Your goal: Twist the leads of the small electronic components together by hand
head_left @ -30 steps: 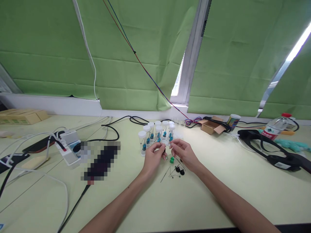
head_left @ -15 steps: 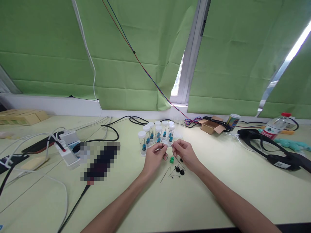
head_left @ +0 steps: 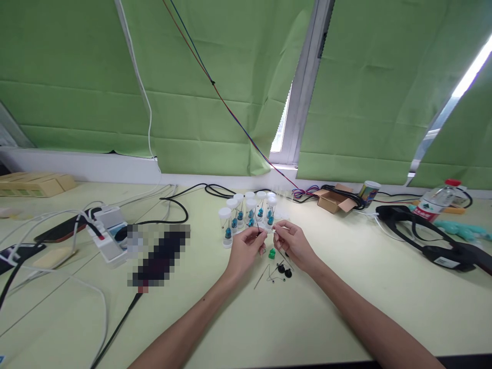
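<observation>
My left hand (head_left: 246, 250) is closed in a pinch above the table, with a thin dark stick-like piece (head_left: 258, 229) rising from its fingertips. Facing it across a small gap, my right hand (head_left: 292, 245) pinches a thin pale wire-like piece (head_left: 270, 232) that reaches toward the left fingertips. Whether the two pieces touch is too small to tell. Below the hands lie a small green part (head_left: 272, 253), black round parts (head_left: 288, 273) and several thin bent wires (head_left: 262, 277). Just behind stand several clear tubes (head_left: 225, 225) with white caps and blue parts inside.
To the left are a white power strip (head_left: 109, 241), cables and a pixelated dark object (head_left: 163, 259). A small open cardboard box (head_left: 331, 200) and a can (head_left: 369, 192) stand at the back. A black headset (head_left: 426, 241) and a red-capped bottle (head_left: 436, 201) are at right.
The pale wire-like piece now shows in the gap between my fingertips. Both hands have shifted only slightly; the parts on the table lie as before.
</observation>
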{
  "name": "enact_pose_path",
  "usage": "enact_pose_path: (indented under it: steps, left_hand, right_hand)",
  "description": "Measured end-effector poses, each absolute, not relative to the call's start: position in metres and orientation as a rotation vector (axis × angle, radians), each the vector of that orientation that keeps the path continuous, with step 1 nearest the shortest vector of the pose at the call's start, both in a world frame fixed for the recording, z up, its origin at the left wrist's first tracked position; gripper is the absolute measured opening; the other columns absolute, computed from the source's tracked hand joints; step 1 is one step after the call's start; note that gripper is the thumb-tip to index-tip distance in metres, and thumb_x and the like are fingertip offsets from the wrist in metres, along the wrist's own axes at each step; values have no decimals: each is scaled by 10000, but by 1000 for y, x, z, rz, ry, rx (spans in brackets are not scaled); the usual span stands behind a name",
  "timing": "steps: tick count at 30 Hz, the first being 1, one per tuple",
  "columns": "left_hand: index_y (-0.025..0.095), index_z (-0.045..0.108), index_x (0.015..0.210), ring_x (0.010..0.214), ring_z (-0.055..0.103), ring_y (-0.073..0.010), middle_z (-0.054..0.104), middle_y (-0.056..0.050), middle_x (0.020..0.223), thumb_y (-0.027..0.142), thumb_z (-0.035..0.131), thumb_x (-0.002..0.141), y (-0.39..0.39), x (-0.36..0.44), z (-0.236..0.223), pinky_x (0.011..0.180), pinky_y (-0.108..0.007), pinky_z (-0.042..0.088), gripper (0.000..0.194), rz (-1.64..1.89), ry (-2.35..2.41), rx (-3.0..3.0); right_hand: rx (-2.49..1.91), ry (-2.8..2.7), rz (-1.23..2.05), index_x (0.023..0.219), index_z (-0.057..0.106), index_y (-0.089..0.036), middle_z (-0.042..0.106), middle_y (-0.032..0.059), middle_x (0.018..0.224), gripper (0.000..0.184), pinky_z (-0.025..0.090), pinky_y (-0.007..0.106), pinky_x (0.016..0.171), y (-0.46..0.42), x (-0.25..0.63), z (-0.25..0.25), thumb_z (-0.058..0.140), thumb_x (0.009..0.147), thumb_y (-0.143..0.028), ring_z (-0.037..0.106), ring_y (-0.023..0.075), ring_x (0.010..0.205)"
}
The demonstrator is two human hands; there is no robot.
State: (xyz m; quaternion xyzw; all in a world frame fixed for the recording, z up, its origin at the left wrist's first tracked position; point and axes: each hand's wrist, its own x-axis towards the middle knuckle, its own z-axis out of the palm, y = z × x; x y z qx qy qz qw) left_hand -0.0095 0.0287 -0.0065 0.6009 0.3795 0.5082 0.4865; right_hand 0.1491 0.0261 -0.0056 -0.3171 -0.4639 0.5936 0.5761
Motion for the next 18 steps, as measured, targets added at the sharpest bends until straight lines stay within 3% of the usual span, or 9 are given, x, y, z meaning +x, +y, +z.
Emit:
enact_pose_path:
  steps: [8, 18]
  left_hand:
    - [169, 619, 780, 487, 469, -101, 536, 24, 570, 420, 634, 807, 29, -8, -8, 550, -253, 407, 252, 1292, 944, 1486]
    - [179, 604, 748, 489, 469, -96, 527, 33, 574, 416, 628, 811, 26, -9, -3, 551, -243, 403, 247, 1330, 967, 1445]
  right_hand:
    - [-765, -1124, 1343, 804, 590, -176, 573, -21, 605, 351, 405, 242, 497, 27, 148, -9, 752, 737, -479, 494, 97, 502]
    - [-855, -1349, 959, 833, 613, -187, 559, 2, 763, 256, 439, 274, 525, 25, 147, -9, 686, 814, -432, 522, 105, 536]
